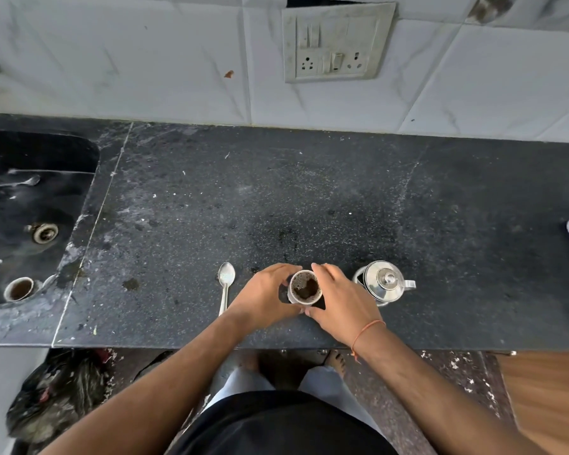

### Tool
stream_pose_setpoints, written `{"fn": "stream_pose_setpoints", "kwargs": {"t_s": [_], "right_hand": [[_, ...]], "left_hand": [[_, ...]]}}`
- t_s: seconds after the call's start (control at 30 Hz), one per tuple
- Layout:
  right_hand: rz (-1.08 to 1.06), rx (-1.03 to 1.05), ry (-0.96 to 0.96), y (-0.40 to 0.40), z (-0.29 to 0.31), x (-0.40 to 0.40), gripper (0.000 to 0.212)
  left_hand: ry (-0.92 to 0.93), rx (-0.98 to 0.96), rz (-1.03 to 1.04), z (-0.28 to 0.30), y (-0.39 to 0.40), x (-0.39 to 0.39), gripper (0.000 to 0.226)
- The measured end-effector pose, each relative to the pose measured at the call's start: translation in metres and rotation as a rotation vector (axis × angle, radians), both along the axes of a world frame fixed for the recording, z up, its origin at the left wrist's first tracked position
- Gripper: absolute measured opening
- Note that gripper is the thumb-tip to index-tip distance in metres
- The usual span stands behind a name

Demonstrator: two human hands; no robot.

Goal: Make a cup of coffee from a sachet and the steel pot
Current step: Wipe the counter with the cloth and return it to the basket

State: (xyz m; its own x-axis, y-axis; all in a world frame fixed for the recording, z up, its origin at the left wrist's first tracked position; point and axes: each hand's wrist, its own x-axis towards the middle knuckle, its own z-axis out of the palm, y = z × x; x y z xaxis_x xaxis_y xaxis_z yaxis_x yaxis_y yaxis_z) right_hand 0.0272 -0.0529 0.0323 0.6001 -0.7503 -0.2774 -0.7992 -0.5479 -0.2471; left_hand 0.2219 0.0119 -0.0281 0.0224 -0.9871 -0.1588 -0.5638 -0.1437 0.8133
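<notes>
Both hands, left (266, 295) and right (341, 303), grip cup (304, 288) near surface's front edge. Coffee looks poured and frothy; steel pot (382, 282) lidded beside, spoon (226, 284) down. Nearly done.

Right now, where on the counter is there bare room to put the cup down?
The dark counter is bare between the wall tiles and the hands. Also bare: between sink and spoon, and right of the steel pot. It is crowded at the front edge: spoon, cup, pot.
</notes>
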Motion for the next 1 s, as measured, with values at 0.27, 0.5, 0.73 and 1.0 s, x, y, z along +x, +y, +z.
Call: {"fn": "stream_pose_setpoints", "kwargs": {"t_s": [0.27, 0.5, 0.73, 1.0], "right_hand": [[0.045, 0.051, 0.012, -0.015, 0.000, 0.001, 0.072], [0.074, 0.029, 0.024, -0.022, 0.007, 0.000, 0.065], [0.060, 0.010, -0.031, -0.036, 0.018, 0.004, 0.065], [0.066, -0.039, -0.055, -0.081, 0.032, 0.026, 0.059]], "left_hand": [[-0.013, -0.021, -0.026, 0.004, -0.008, -0.004, 0.055], [-0.047, -0.017, -0.035, 0.005, -0.012, -0.001, 0.054], [-0.073, -0.047, -0.033, 0.015, -0.027, 0.005, 0.061], [-0.065, -0.067, -0.044, 0.038, -0.071, 0.025, 0.050]]}}
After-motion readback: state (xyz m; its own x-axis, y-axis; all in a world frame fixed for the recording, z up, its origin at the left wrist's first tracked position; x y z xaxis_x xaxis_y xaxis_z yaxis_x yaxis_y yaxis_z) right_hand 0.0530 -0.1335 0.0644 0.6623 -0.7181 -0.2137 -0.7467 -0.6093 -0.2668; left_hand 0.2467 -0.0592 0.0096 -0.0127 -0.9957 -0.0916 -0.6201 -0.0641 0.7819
